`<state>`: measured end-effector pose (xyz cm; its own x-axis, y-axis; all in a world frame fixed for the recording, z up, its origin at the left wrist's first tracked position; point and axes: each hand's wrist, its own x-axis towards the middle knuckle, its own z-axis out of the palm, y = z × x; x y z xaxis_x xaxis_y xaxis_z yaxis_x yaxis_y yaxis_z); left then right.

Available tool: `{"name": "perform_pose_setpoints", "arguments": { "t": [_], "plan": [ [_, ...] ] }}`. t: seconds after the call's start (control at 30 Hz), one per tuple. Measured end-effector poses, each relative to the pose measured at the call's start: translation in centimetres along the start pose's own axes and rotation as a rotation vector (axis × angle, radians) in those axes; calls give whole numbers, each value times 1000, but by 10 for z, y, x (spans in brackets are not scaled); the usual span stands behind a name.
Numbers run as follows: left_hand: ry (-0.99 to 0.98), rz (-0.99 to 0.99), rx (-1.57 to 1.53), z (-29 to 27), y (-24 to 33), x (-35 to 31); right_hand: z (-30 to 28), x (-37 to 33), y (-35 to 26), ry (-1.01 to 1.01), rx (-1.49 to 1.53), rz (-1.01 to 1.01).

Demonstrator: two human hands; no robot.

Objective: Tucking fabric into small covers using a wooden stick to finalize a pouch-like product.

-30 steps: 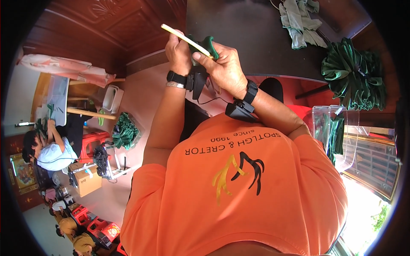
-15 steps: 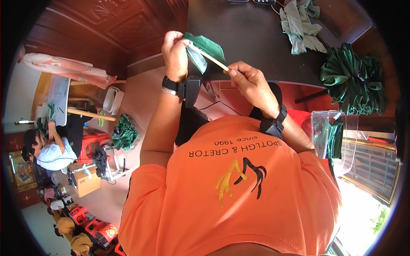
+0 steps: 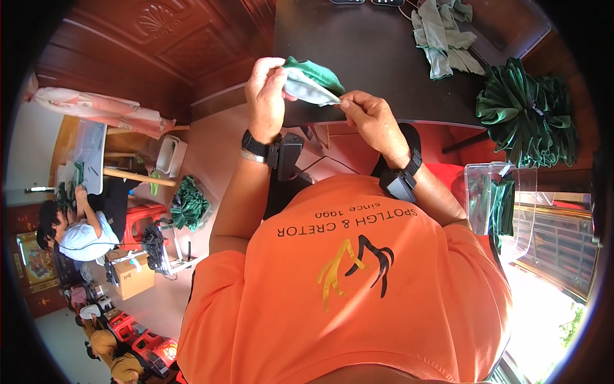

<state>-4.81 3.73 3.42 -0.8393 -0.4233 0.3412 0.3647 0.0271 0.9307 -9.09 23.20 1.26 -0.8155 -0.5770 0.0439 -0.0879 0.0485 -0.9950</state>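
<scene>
My left hand (image 3: 265,99) grips one end of a small green velvety cloth piece (image 3: 323,75), its thumb laid along the edge. A pale grey-green underside (image 3: 306,88) faces me. Drawn out to a point, the cloth reaches the pinched fingertips of my right hand (image 3: 373,123). No pale stick shows along the cloth; whether one lies inside it or in my right fingers is hidden. Both hands are held up over the near edge of the dark table (image 3: 377,54).
Flat grey-green cloth pieces (image 3: 444,38) lie at the table's far right, near a large gathered bundle of green cloth (image 3: 527,115). A clear plastic bin (image 3: 521,224) stands at my right. Another green bundle (image 3: 190,203) and a seated person (image 3: 86,230) are at left.
The pale stick that ran from the cloth to my right hand no longer shows. The cloth now stretches to my right fingertips, its pale side turned more toward me.
</scene>
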Motion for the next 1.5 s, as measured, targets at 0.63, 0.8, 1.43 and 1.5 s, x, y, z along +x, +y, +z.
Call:
{"name": "perform_pose_setpoints", "arguments": {
  "t": [0.63,0.8,1.43,1.5],
  "plan": [
    [130,-23,-456,46,-13,-10,21,-12,-15,-125,505,187],
    [141,-81,-512,22,-11,-9,10,-3,-10,-99,229,30],
    [-153,-76,-116,8,10,-6,2,-14,-11,-77,123,-10],
    [-84,-92,-140,21,11,-11,9,-16,-6,-69,225,-30]
  ]
}}
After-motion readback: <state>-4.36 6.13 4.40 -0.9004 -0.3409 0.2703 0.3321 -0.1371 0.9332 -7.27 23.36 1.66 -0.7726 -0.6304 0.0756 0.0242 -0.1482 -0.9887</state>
